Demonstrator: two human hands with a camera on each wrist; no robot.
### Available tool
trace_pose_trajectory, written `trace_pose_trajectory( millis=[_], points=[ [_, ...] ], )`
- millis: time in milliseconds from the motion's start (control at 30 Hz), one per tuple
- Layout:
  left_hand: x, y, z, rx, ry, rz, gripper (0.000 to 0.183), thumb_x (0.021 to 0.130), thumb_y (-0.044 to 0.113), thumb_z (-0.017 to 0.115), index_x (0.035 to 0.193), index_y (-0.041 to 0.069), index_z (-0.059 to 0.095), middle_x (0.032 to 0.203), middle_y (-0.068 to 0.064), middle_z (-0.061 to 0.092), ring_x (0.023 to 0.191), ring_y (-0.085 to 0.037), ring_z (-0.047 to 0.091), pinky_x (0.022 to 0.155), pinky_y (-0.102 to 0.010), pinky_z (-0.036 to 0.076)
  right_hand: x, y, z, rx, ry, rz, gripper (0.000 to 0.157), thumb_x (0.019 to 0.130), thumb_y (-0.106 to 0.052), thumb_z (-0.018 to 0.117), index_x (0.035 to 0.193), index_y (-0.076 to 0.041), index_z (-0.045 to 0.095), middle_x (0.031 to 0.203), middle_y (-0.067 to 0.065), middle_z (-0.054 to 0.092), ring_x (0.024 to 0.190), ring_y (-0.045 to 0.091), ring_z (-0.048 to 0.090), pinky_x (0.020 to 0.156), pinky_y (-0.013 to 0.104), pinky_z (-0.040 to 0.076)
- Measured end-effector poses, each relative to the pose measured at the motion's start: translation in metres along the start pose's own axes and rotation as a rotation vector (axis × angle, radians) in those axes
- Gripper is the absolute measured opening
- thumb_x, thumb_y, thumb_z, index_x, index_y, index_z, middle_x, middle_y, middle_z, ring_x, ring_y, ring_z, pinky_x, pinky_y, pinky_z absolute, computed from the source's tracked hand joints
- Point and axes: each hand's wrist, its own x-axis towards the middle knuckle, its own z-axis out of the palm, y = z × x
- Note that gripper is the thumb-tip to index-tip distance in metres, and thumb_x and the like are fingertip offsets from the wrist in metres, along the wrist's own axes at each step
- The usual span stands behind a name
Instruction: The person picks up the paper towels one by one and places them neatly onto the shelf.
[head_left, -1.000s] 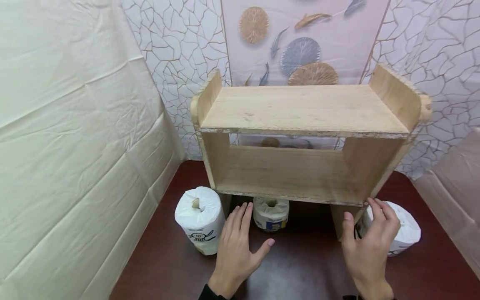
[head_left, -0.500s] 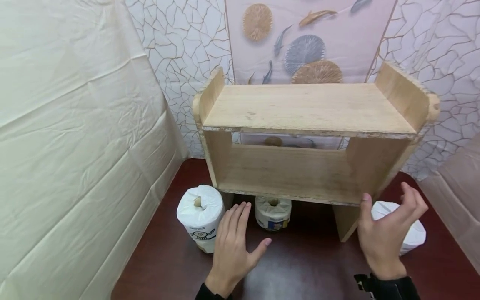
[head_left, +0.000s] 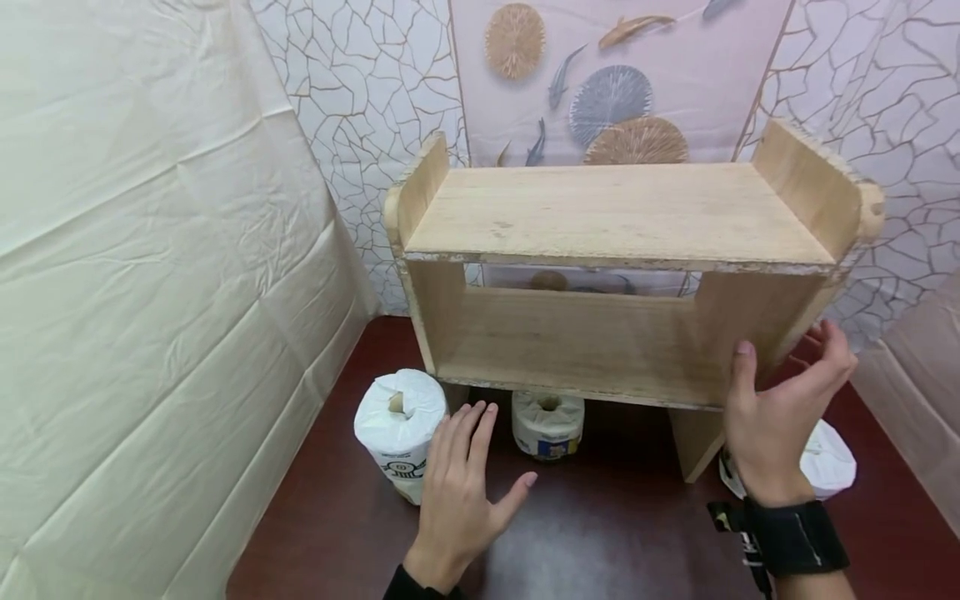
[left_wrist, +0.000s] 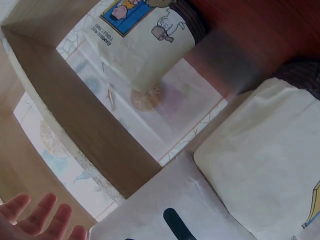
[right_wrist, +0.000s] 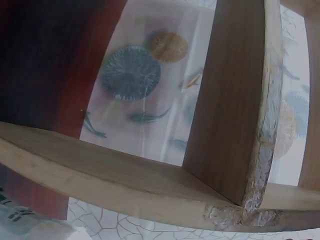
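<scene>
A two-tier wooden shelf (head_left: pixel 615 217) stands on the table. My right hand (head_left: pixel 780 425) is at its right side panel, the thumb in front of the inner face and the fingers on the outer side; whether they touch is unclear. My left hand (head_left: pixel 457 508) is held open below the lower board, fingers spread, near a paper-wrapped toilet roll (head_left: pixel 397 412) at the shelf's left. Another toilet roll (head_left: pixel 547 429) sits beneath the shelf. A third toilet roll (head_left: pixel 828 462), partly hidden by my right wrist, is at the right. The right wrist view shows mostly the shelf's board (right_wrist: pixel 225 100).
The dark red table (head_left: pixel 600 533) carries everything. A patterned backdrop (head_left: pixel 360 100) hangs close behind the shelf, and a pale cloth (head_left: pixel 172 292) rises along the left side. A black strap (head_left: pixel 798 537) is around my right wrist.
My right hand has left the right-hand roll's top and moved up and outward to the shelf's right side panel. My left hand has drawn back slightly. The rolls and shelf stand as before.
</scene>
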Motion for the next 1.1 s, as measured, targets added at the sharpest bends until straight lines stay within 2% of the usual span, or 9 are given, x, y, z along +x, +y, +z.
trace_pose_trajectory(
  millis=[167,267,367,467,600,700,833,967,1100],
  points=[
    [0.002,-0.007,-0.005,0.025,0.04,-0.008,0.075,0.1,0.059,0.06,0.15,0.004,0.056,0.143,-0.018,0.061,0.134,-0.038,0.057,0.111,-0.06,0.04,0.015,0.003,0.01,-0.013,-0.023,0.041,0.061,0.097,-0.028,0.071,0.151,-0.013,0.046,0.128,-0.021,0.039,0.117,-0.004,0.042,0.092,0.019,0.035],
    [0.003,-0.011,-0.007,0.047,0.048,-0.022,0.074,0.099,0.059,0.061,0.149,0.004,0.057,0.143,-0.018,0.061,0.134,-0.039,0.057,0.113,-0.06,0.038,0.024,0.006,0.013,-0.015,-0.014,0.036,0.053,0.097,-0.026,0.07,0.146,-0.01,0.057,0.12,-0.026,0.041,0.111,-0.008,0.042,0.089,0.019,0.034],
    [0.002,-0.015,-0.01,0.065,0.041,-0.034,0.074,0.099,0.06,0.06,0.148,0.004,0.058,0.143,-0.018,0.062,0.133,-0.039,0.058,0.114,-0.06,0.037,0.03,0.011,0.013,-0.015,-0.007,0.028,0.048,0.097,-0.025,0.071,0.14,-0.006,0.064,0.114,-0.029,0.043,0.107,-0.009,0.043,0.089,0.02,0.033],
    [0.002,-0.019,-0.012,0.082,0.031,-0.045,0.073,0.1,0.06,0.059,0.147,0.004,0.059,0.142,-0.019,0.062,0.133,-0.039,0.057,0.115,-0.06,0.036,0.033,0.014,0.013,-0.015,-0.016,0.04,0.046,0.097,-0.027,0.072,0.139,-0.008,0.066,0.112,-0.031,0.045,0.107,0.003,0.052,0.093,0.023,0.036],
    [0.002,-0.025,-0.015,0.108,0.038,-0.054,0.072,0.102,0.06,0.056,0.145,0.003,0.06,0.141,-0.019,0.063,0.132,-0.039,0.057,0.114,-0.061,0.036,0.033,0.018,0.014,0.006,-0.021,0.061,0.042,0.1,-0.027,0.068,0.14,-0.015,0.065,0.113,-0.031,0.048,0.11,0.011,0.056,0.096,0.027,0.039],
    [0.003,-0.029,-0.017,0.122,0.045,-0.057,0.071,0.102,0.06,0.055,0.143,0.002,0.061,0.14,-0.02,0.063,0.131,-0.041,0.057,0.113,-0.063,0.037,0.031,0.022,0.016,0.036,-0.014,0.064,0.04,0.103,-0.024,0.064,0.141,-0.013,0.063,0.114,-0.028,0.048,0.109,0.003,0.053,0.095,0.023,0.039],
    [0.004,-0.034,-0.02,0.132,0.047,-0.068,0.07,0.102,0.06,0.055,0.142,0.003,0.062,0.139,-0.02,0.063,0.131,-0.041,0.057,0.113,-0.064,0.037,0.03,0.025,0.017,0.078,-0.004,0.087,0.039,0.104,-0.021,0.062,0.14,-0.009,0.062,0.114,-0.024,0.051,0.109,0.001,0.055,0.094,0.019,0.04],
    [0.004,-0.04,-0.024,0.149,0.046,-0.073,0.069,0.101,0.059,0.057,0.142,0.004,0.063,0.139,-0.019,0.064,0.131,-0.042,0.058,0.113,-0.065,0.037,0.026,0.022,0.018,0.065,0.008,0.139,0.039,0.104,-0.023,0.062,0.142,-0.015,0.063,0.114,-0.015,0.062,0.105,0.0,0.06,0.093,0.017,0.043],
    [0.005,-0.049,-0.028,0.179,0.035,-0.083,0.067,0.099,0.057,0.06,0.14,0.004,0.064,0.139,-0.019,0.064,0.13,-0.041,0.058,0.111,-0.067,0.037,0.023,0.02,0.02,0.058,0.011,0.166,0.039,0.104,-0.024,0.061,0.143,-0.018,0.062,0.115,-0.008,0.065,0.104,0.0,0.061,0.093,0.017,0.042]
  ],
)
